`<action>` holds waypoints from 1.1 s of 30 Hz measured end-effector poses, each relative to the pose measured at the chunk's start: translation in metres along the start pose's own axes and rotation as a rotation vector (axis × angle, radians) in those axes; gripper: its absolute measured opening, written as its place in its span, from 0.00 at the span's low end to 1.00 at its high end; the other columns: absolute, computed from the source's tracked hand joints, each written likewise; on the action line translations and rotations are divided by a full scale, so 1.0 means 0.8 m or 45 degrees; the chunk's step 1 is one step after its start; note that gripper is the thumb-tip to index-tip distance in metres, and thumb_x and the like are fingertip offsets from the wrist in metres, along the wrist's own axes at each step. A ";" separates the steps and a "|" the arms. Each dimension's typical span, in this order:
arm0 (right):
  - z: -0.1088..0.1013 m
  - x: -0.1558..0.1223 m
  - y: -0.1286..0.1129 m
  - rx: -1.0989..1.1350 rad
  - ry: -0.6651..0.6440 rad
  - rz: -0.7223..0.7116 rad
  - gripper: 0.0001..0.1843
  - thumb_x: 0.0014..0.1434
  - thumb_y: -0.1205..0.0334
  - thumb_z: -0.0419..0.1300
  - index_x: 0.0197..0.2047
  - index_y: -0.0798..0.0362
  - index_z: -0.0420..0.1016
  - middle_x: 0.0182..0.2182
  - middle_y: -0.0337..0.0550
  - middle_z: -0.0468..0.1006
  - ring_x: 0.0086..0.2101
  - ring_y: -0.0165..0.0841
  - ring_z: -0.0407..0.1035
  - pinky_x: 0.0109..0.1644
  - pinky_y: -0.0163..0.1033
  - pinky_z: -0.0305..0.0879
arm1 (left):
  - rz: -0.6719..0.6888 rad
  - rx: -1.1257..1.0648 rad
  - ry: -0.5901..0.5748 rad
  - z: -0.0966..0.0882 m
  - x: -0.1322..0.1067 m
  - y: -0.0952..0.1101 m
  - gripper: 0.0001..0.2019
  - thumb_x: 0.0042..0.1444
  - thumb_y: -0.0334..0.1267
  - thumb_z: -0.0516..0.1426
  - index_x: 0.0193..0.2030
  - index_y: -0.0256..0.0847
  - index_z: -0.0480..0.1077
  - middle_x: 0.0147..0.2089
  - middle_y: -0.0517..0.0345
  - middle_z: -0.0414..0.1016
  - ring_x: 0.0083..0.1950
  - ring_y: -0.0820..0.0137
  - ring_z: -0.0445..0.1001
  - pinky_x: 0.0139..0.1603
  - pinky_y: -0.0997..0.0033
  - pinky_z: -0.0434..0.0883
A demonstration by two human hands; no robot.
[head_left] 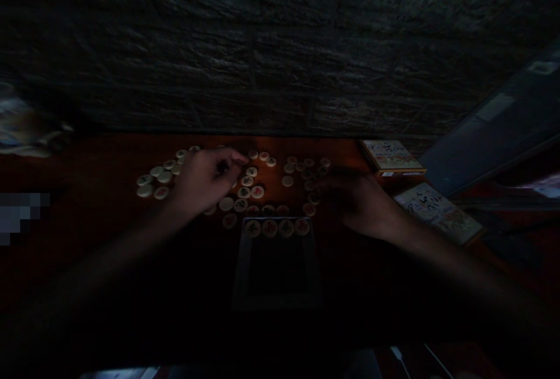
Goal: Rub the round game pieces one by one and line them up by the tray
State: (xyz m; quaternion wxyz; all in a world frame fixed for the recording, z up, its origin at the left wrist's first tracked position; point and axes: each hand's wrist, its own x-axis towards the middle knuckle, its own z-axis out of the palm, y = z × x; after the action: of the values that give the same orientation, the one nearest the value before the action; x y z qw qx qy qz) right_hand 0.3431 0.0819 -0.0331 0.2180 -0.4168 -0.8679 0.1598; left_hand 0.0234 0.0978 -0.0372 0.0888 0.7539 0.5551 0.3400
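Observation:
Round, cream xiangqi pieces with dark and red characters lie flat in loose groups on a dark reddish wooden table (109,160). My left hand (205,181) hovers over the middle group (247,192), its fingers curled at the pieces' far side. Whether it pinches a piece is hidden. My right hand (359,204) is blurred, with its fingers spread beside the right group (304,172). A row of four pieces (277,228) stands along the far edge of a dark rectangular frame (276,268), which lies between my forearms.
Two illustrated boxes or booklets (391,156) (437,213) lie at the table's right side. A dark, rough stone wall (280,46) rises behind the table. A grey panel (494,128) leans at the right, and a blurred pale item (26,128) sits at the far left.

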 end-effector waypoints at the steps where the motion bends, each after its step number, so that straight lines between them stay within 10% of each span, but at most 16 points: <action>1: 0.000 0.000 0.000 -0.007 -0.034 -0.015 0.28 0.54 0.78 0.60 0.55 0.49 0.81 0.53 0.46 0.84 0.52 0.42 0.79 0.56 0.46 0.76 | -0.003 -0.004 0.000 0.000 0.000 0.000 0.12 0.62 0.37 0.56 0.44 0.47 0.82 0.44 0.58 0.87 0.43 0.60 0.84 0.46 0.61 0.78; 10: 0.004 -0.003 0.004 -0.230 -0.175 -0.100 0.29 0.59 0.74 0.62 0.63 0.48 0.78 0.66 0.53 0.72 0.63 0.51 0.69 0.66 0.57 0.69 | 0.010 -0.008 -0.030 0.004 -0.003 -0.003 0.12 0.63 0.39 0.56 0.45 0.49 0.82 0.42 0.58 0.86 0.41 0.62 0.84 0.42 0.63 0.77; 20: 0.008 0.002 0.007 -0.230 -0.212 -0.159 0.12 0.71 0.66 0.55 0.52 0.54 0.78 0.54 0.55 0.76 0.53 0.46 0.73 0.57 0.52 0.73 | 0.016 0.015 -0.027 0.005 -0.003 -0.004 0.12 0.63 0.38 0.56 0.45 0.47 0.82 0.41 0.57 0.86 0.40 0.63 0.83 0.43 0.64 0.75; 33: 0.004 0.008 -0.027 0.032 0.142 -0.042 0.12 0.74 0.59 0.53 0.57 0.51 0.67 0.51 0.53 0.80 0.49 0.42 0.77 0.50 0.46 0.73 | 0.057 -0.419 -0.099 0.011 -0.013 0.030 0.12 0.64 0.42 0.58 0.41 0.39 0.81 0.40 0.53 0.86 0.40 0.65 0.82 0.39 0.68 0.74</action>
State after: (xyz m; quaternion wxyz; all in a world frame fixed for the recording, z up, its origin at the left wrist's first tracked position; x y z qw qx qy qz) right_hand 0.3234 0.0737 -0.0243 0.2739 -0.4081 -0.8590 0.1436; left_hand 0.0459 0.0816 -0.0361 0.2250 0.7540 0.4711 0.3987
